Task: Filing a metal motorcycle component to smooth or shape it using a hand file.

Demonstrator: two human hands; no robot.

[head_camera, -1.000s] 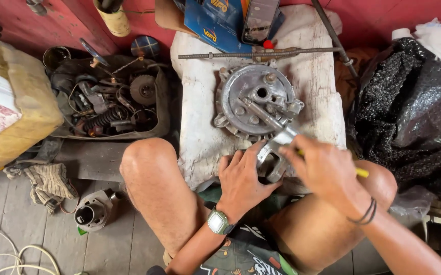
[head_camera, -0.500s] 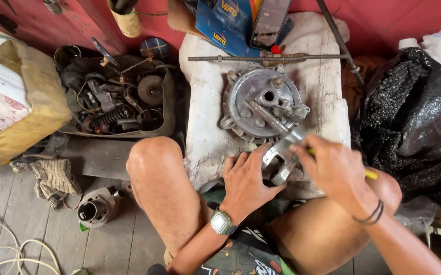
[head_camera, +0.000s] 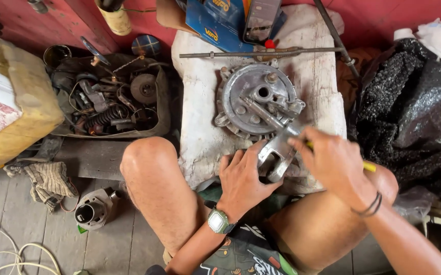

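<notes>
Just right of the frame's centre, the left hand (head_camera: 242,179) grips a small curved grey metal casting (head_camera: 275,155), fingers wrapped around its lower edge. The right hand (head_camera: 332,164) is closed on a yellow-handled tool (head_camera: 368,166), its tip meeting the casting's top. Both sit on a worn white stone block (head_camera: 200,102), just below 1 round grey metal hub plate (head_camera: 257,102). At left lies a tray of dark spare parts (head_camera: 111,99).
</notes>
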